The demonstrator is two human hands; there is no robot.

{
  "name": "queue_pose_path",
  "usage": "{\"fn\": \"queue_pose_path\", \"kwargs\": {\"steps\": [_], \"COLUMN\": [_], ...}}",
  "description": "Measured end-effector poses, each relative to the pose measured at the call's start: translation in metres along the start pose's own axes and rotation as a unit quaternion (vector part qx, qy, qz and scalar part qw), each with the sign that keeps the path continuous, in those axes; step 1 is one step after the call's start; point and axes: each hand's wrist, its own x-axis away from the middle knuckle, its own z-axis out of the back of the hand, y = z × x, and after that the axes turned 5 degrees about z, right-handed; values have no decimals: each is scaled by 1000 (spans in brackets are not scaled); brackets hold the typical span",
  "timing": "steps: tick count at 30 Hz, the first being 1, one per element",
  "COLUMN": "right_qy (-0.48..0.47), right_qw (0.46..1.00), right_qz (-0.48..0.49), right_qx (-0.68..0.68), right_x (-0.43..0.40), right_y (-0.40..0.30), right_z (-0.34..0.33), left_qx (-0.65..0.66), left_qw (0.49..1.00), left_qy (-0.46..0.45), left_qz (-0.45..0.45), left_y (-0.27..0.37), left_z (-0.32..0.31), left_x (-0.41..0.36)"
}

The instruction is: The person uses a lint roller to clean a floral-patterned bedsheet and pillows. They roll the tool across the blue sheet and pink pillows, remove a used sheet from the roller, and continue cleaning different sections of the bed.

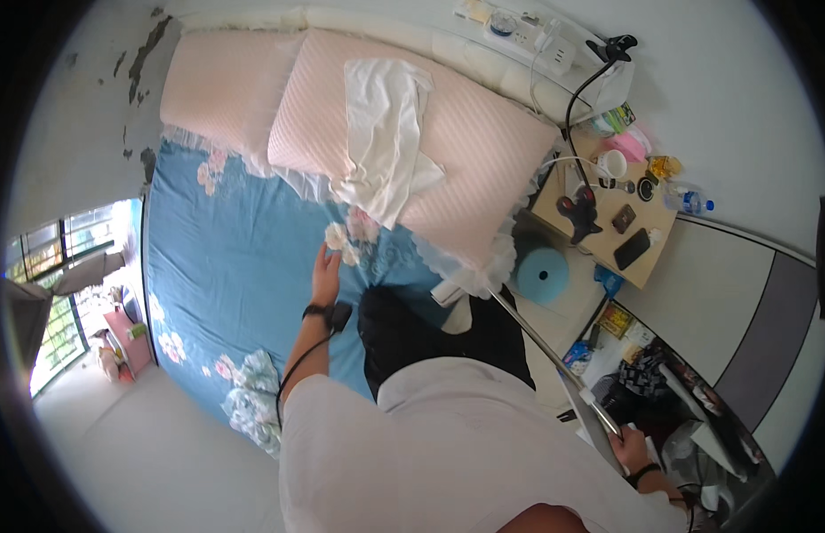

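My left hand [326,274] is over the blue floral bedsheet [239,266], its fingers somewhat apart and holding nothing, just below the printed flowers. My right hand [629,448], at the lower right, grips a metal pole [545,343]. That pole slants up to the frilled corner of a pink quilted pillow [479,173], where a white piece [445,292] shows at its far end; how they join is hidden. A crumpled white cloth [385,140] lies across the pillow. Further left is a second pink pillow [226,86].
A bedside table [602,220] holds a white mug [611,164], a phone [631,249] and a flexible-arm clamp holder [579,213]. A blue cylinder [542,274] stands beside the bed. Bags and clutter fill the lower right. A bunched floral cloth [252,400] lies at the bed's left edge.
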Motion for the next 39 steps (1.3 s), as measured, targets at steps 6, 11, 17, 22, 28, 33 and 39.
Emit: {"fn": "queue_pose_path", "kwargs": {"steps": [6, 11, 17, 22, 28, 33, 39], "right_qy": [-95, -157, -188, -81, 21, 28, -79], "right_qw": [992, 981, 945, 929, 912, 898, 952], "right_qz": [11, 41, 161, 303, 389, 433, 291], "right_qx": [76, 101, 212, 195, 131, 79, 54], "right_x": [-50, -65, -111, -146, -195, -244, -274], "right_y": [19, 19, -74, -122, -184, -361, -484], "right_z": [111, 183, 182, 106, -14, -95, -154], "left_qx": [11, -7, 143, 373, 358, 314, 346], "left_qw": [956, 966, 981, 841, 865, 848, 801], "left_qy": [95, 88, 100, 378, 226, 225, 146], "left_qz": [276, 242, 90, 101, 268, 363, 466], "left_y": [-185, -170, -162, -236, -408, -498, -516], "left_z": [59, 23, -36, -39, -73, -160, -252], "left_x": [195, 257, 298, 365, 515, 673, 767]}}
